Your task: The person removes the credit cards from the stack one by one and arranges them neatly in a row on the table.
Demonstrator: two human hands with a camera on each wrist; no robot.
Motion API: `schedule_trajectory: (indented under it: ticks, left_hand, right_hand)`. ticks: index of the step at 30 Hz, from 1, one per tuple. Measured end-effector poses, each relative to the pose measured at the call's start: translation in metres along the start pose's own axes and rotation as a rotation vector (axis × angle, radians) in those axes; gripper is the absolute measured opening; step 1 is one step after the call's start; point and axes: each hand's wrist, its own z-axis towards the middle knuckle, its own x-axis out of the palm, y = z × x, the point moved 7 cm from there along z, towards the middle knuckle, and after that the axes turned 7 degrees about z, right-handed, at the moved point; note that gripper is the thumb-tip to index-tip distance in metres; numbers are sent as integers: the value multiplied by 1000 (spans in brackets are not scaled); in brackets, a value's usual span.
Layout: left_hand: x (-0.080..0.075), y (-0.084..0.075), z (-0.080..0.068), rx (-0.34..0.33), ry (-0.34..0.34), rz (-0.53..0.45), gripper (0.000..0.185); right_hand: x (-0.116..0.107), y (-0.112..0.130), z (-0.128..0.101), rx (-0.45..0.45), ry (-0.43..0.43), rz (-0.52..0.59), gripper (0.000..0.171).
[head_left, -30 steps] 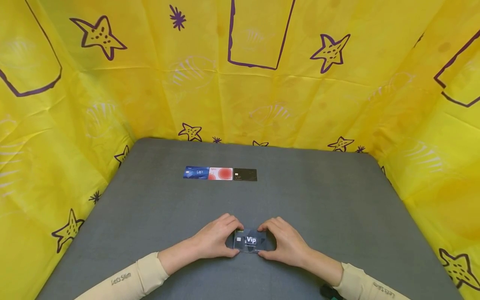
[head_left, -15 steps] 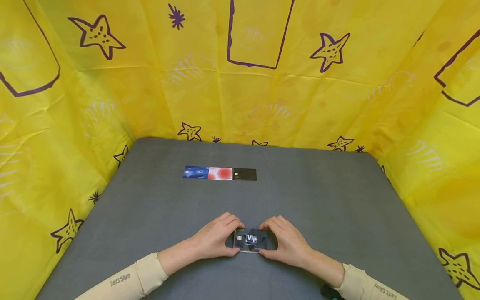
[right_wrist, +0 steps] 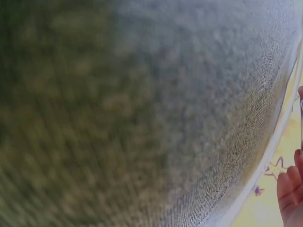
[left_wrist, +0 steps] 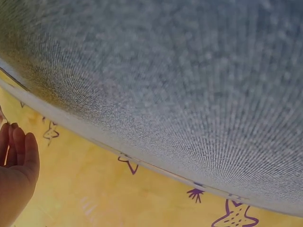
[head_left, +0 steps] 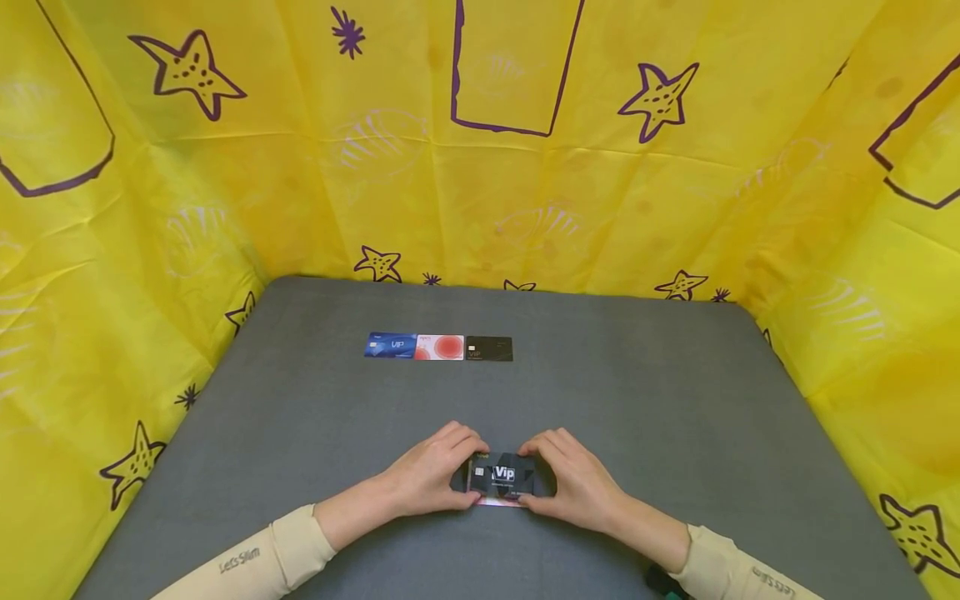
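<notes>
On a grey table (head_left: 637,400) walled by yellow cloth (head_left: 300,192), the left hand (head_left: 427,479) and right hand (head_left: 573,483) pinch a card stack (head_left: 501,480) between curled fingertips.

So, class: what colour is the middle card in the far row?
White with red circles, the middle card; the head view shows it best.

Bright, even light; wrist views blurred close-up.

table (head_left: 675,417): three cards (head_left: 438,347) in a row, far, left of centre | card stack (head_left: 501,481) near centre, between left hand (head_left: 431,477) and right hand (head_left: 573,483) | backdrop (head_left: 525,192) behind, both sides
</notes>
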Motion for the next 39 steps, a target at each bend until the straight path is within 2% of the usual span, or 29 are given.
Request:
schedule_trajectory:
  ticks: [17, 22, 30, 39]
  left_hand:
    - [-4, 9, 16, -5, 13, 4, 50]
    - [-5, 13, 21, -22, 23, 0, 50]
    - [-6, 18, 32, 11, -9, 23, 50]
    - [-6, 29, 46, -8, 17, 22, 50]
  right_hand:
    - [-6, -11, 9, 4, -2, 71, 55]
    - [-10, -17, 14, 8, 6, 65, 53]
    - [-15, -24, 20, -32, -7, 39, 54]
    - [-20, -37, 28, 24, 14, 11, 55]
